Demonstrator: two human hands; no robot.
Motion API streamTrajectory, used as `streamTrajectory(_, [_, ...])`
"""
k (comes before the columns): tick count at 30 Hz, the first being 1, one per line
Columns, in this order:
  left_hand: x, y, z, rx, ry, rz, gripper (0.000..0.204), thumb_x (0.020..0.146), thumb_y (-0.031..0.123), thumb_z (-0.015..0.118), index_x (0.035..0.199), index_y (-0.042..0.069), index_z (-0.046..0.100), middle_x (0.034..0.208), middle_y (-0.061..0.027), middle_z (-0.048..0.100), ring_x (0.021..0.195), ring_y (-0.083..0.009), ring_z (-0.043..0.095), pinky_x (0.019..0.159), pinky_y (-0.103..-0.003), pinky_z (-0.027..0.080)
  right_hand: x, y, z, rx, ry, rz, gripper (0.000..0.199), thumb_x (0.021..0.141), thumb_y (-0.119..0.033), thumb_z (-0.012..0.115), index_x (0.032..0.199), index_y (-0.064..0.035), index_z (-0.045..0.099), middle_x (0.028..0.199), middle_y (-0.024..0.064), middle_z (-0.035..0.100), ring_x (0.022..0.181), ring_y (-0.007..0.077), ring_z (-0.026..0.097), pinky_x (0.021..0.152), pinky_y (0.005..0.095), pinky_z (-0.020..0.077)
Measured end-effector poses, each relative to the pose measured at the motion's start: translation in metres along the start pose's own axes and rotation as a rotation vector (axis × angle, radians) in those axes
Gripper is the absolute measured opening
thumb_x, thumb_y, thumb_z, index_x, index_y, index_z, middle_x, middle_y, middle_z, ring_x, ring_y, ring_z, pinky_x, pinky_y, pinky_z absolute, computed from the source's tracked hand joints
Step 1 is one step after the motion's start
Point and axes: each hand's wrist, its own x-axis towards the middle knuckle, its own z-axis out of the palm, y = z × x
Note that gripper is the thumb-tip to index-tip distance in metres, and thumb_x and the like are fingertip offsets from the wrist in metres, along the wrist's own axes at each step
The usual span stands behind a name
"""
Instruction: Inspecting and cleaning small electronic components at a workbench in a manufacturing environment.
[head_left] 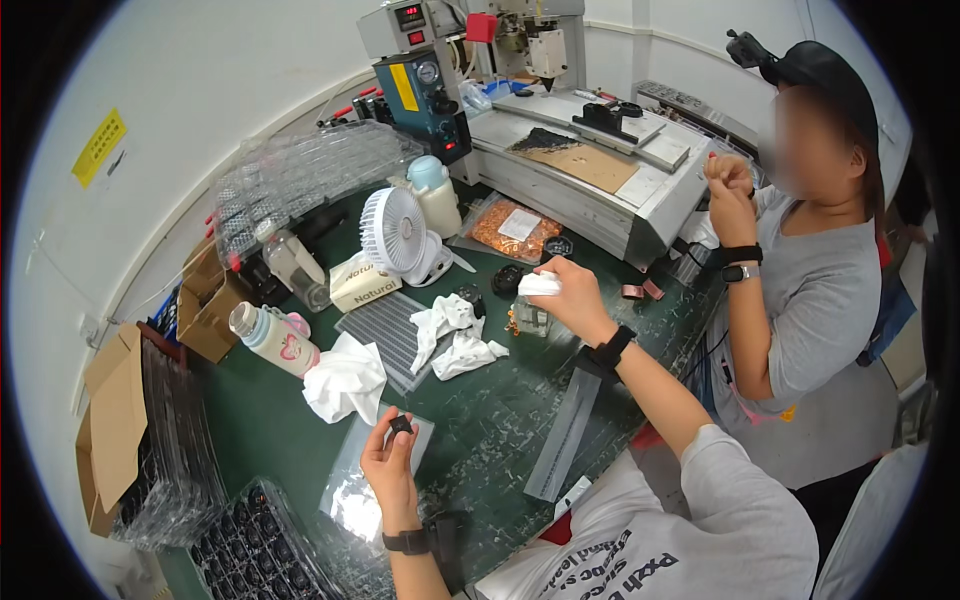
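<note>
Between the thumb and fingers of my left hand (390, 465) is a small black square part (401, 425), held above a clear plastic sheet (350, 490) on the green table. My right hand (580, 300) is closed on a folded white tissue (540, 284), just over a small clear glass jar (533, 318). Whether the tissue touches the jar, I cannot tell. Crumpled white tissues (455, 335) lie on a grey ribbed mat (385, 335), and another crumpled tissue (345, 378) sits nearer my left hand.
Beyond the tissues stand a white fan (393, 230), a tissue pack (365, 283) and a decorated bottle (272, 338). A tray of black parts (262, 550) lies at the near left, below an open carton (115, 420). A steel ruler (563, 435) lies near the front edge. At right sits a co-worker (810, 290), beside a bench machine (600, 170).
</note>
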Motion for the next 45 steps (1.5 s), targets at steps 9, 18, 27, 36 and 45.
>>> streamTrajectory(9, [0.006, -0.004, -0.002, 0.059, -0.018, 0.014, 0.036, 0.088, 0.009, 0.059, 0.120, -0.005, 0.051, 0.110, -0.0106, 0.056, 0.100, -0.0181, 0.057, 0.091, -0.037, 0.049, 0.000, 0.000, 0.008, 0.063, 0.220, 0.015, 0.038, 0.060, -0.022, 0.078, 0.084, -0.0034, 0.056, 0.081, 0.0159, 0.062, 0.076, 0.0330, 0.062, 0.067, 0.0380, 0.0494])
streamTrajectory(18, [-0.017, 0.023, 0.019, 0.149, 0.071, -0.044, 0.031, 0.090, 0.003, 0.051, 0.117, -0.011, 0.047, 0.110, -0.0202, 0.055, 0.101, -0.0268, 0.054, 0.090, -0.041, 0.049, -0.011, -0.001, 0.015, 0.110, 0.170, 0.024, 0.040, 0.063, -0.025, 0.075, 0.089, -0.0024, 0.054, 0.088, 0.0168, 0.061, 0.083, 0.0359, 0.060, 0.072, 0.0412, 0.0484])
streamTrajectory(27, [-0.012, 0.014, 0.016, 0.140, 0.083, -0.008, 0.029, 0.090, 0.005, 0.053, 0.114, -0.011, 0.049, 0.108, -0.0207, 0.055, 0.097, -0.0272, 0.055, 0.089, -0.041, 0.049, 0.003, -0.003, -0.011, 0.202, 0.246, 0.002, 0.029, 0.071, -0.007, 0.061, 0.099, -0.0076, 0.052, 0.098, 0.0121, 0.051, 0.088, 0.0362, 0.056, 0.075, 0.0408, 0.0466])
streamTrajectory(36, [-0.014, 0.019, 0.020, 0.175, 0.072, -0.001, 0.033, 0.090, 0.008, 0.055, 0.115, -0.011, 0.048, 0.111, -0.0212, 0.053, 0.102, -0.0280, 0.052, 0.091, -0.042, 0.048, -0.018, 0.004, 0.000, -0.020, 0.082, -0.348, 0.028, 0.072, -0.009, 0.061, 0.098, 0.0000, 0.056, 0.102, 0.0154, 0.049, 0.098, 0.0314, 0.051, 0.085, 0.0383, 0.0443])
streamTrajectory(45, [-0.011, 0.011, 0.007, 0.156, -0.001, -0.006, 0.036, 0.090, 0.010, 0.056, 0.117, -0.011, 0.046, 0.112, -0.0212, 0.052, 0.101, -0.0285, 0.053, 0.092, -0.040, 0.048, -0.013, -0.003, 0.012, -0.361, 0.209, -0.391, 0.026, 0.062, -0.012, 0.067, 0.084, -0.0026, 0.057, 0.089, 0.0101, 0.054, 0.091, 0.0251, 0.053, 0.078, 0.0313, 0.0472])
